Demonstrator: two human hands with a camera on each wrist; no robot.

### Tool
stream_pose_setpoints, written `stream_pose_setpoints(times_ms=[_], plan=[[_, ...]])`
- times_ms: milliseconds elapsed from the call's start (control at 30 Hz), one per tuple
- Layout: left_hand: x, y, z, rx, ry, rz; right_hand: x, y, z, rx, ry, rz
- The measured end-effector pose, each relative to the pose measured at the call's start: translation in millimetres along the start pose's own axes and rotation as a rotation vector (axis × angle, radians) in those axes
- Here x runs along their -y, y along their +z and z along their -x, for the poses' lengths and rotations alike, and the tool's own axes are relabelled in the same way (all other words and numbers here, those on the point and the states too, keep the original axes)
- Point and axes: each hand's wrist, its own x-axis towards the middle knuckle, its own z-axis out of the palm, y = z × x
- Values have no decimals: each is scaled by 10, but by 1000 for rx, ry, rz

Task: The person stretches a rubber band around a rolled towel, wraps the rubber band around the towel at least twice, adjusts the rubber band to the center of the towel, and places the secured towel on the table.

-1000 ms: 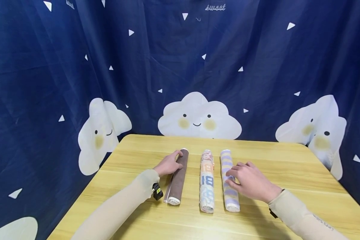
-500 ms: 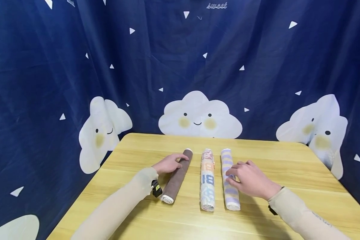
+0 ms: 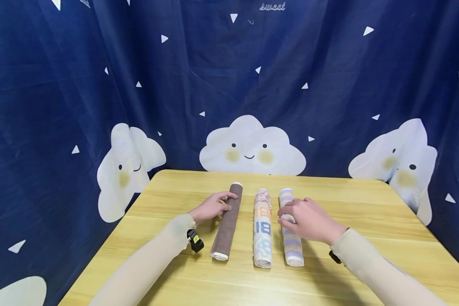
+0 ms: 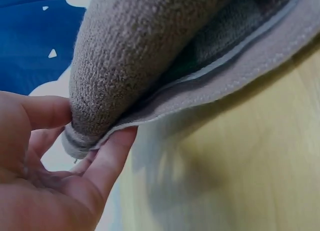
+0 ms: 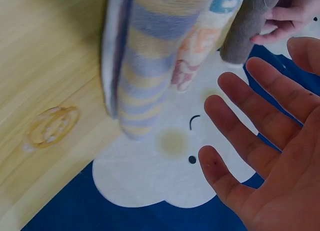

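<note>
On the pale wood-grain table, the left hand pinched a brown terry-cloth roll between thumb and fingers towards its far end. The roll slanted, its near end closer to the table's left edge; whether its far end was lifted could not be told. A loose hem ran along its side, so it seemed soft, light and apt to unwind; a hold around its full width, flap included, looked safest. Next, pointing towards the far edge, lay a white cloth roll printed in orange and blue, untouched. Furthest right, well short of the right edge, lay a purple-and-cream striped cloth roll, probably just as soft. Over it hovered the right hand, fingers loosely spread, holding nothing.
</note>
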Motion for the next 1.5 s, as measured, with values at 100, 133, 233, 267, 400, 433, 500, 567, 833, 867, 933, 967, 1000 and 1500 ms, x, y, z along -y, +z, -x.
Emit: stream_pose_setpoints(times_ms=[100, 133, 233, 267, 400, 433, 500, 567, 833, 867, 933, 967, 1000, 1500], plan=[[-80, 6, 14, -32, 37, -5, 33, 8, -91, 10, 1, 15], [-109, 11, 21, -43, 49, -9, 41, 17, -121, 10, -2, 18], [-194, 27, 50, -66, 89, -2, 66, 53, -213, 9, -18, 12], [-252, 29, 79, -66, 99, 14, 78, 59, -242, 5, -22, 4], [-490, 43, 207, -67, 151, 57, 113, 78, -349, -13, -21, -27], [-547, 50, 241, -69, 164, 64, 121, 87, -375, -16, -18, -39], [-619, 73, 295, -84, 193, 67, 141, 113, -423, -21, -3, -71], [-648, 101, 330, -102, 217, 71, 170, 150, -476, -18, 17, -118], [-761, 205, 451, -134, 304, 68, 315, 292, -675, 21, 74, -395], [-772, 218, 458, -133, 313, 61, 325, 306, -684, 36, 77, -457], [-783, 241, 459, -137, 327, 45, 341, 329, -688, 72, 88, -588], [-781, 253, 454, -141, 336, 38, 347, 335, -685, 86, 101, -648], [-782, 264, 452, -149, 348, 29, 352, 339, -679, 96, 113, -701], [-578, 406, 279, -262, 436, -165, 357, 395, -626, 59, 232, -993]])
